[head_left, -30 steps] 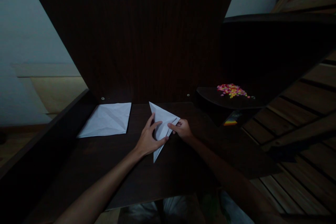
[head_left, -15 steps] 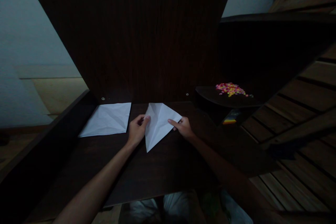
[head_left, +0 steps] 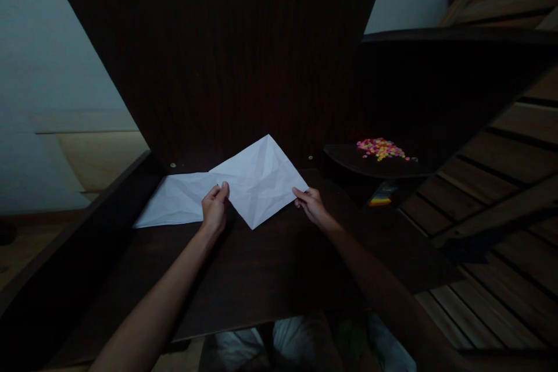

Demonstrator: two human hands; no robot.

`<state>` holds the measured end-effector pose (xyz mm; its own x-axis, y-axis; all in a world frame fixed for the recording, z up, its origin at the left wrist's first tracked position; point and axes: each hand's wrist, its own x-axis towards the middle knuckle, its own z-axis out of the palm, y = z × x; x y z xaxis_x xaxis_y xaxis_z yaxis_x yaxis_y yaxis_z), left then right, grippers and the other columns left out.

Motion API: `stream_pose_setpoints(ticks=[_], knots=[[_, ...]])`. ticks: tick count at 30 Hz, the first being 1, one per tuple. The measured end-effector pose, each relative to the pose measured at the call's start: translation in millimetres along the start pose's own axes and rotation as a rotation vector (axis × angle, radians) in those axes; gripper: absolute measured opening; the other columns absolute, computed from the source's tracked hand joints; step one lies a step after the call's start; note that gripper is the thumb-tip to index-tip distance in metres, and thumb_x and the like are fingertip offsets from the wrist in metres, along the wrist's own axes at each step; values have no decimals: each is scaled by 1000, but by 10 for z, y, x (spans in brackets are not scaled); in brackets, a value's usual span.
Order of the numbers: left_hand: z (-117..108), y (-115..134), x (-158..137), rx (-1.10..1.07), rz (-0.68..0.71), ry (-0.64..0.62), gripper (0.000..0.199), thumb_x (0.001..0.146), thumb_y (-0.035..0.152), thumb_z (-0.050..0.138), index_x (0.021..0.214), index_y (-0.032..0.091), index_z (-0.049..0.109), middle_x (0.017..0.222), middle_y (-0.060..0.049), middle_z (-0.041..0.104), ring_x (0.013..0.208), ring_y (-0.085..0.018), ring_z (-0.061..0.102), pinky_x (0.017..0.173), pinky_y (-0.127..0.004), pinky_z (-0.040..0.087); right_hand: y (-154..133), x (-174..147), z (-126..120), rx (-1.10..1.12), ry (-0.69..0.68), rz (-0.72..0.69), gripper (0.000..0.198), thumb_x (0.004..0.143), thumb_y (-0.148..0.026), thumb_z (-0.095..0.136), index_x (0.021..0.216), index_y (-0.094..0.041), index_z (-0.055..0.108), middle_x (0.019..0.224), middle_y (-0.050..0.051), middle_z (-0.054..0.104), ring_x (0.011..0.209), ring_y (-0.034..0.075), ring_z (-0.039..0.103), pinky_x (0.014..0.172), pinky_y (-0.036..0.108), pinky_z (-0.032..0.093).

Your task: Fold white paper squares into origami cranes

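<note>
Creased white paper sheet held taut between 2 hands

In the head view, the only 1 given, a square, creased sheet of white paper (head_left: pixel 261 183) is held at a slant above the dark brown wooden tabletop (head_left: pixel 261 279), its top corner set against the dark wooden back panel (head_left: pixel 226 58). Its left side is pinched by the left hand (head_left: pixel 214 207), with the thumb pressed on top and the fingers curled beneath. Its right corner is pinched likewise by the right hand (head_left: pixel 313 204). Whether the lower corner touches the wood cannot be told.

The left end of the sheet overlaps, in view, a flat white paper pile (head_left: pixel 172 203); contact cannot be told. If they do touch, the top layer could be dragged askew by a sideways sweep. The paper could be torn or newly creased if the 2 pinches were pulled unevenly, and the held side could slip if either thumb were eased.

Movement is bounded by the back panel and, at far left, by a dark raised side board (head_left: pixel 82 238). More room is offered towards the near edge. At right, a small heap of multicoloured bits (head_left: pixel 381 149) could be scattered from a dark rounded shelf (head_left: pixel 342 157) by a wide swing.
</note>
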<state>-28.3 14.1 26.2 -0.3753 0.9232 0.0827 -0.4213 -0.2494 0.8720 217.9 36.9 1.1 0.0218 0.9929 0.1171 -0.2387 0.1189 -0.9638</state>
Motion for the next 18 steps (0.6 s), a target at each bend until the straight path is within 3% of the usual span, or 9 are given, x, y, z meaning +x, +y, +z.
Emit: stream_pose_setpoints(ticks=[9,13,16,18], knots=[[-68,-46,63,178,-73,-14,33,57,35,78,56,17,50,56,4,48,53,-9,49,51,-21,45,-26,69,-116,9,63,20,33,51,-38,80,56,-15,56,51,-2,52,42,7,44,39,22,32],[-143,-144,142,294,-87,68,31,56,24,74,79,17,54,65,4,52,59,-12,55,58,-26,50,-32,90,-164,-64,53,75,29,50,-33,78,57,-14,58,52,0,56,41,8,44,37,22,32],[-192,-183,157,492,100,133,54,54,15,73,104,20,52,97,-5,58,85,-18,61,76,-34,52,-40,92,-200,-129,25,103,25,50,-31,76,58,-14,60,49,-1,55,39,8,44,35,21,32],[-202,-193,117,693,304,35,59,56,14,73,111,19,54,118,-11,54,112,-26,53,95,-43,44,-42,91,-219,-196,11,109,23,52,-29,75,57,-14,59,43,-4,50,36,7,40,33,20,28]])
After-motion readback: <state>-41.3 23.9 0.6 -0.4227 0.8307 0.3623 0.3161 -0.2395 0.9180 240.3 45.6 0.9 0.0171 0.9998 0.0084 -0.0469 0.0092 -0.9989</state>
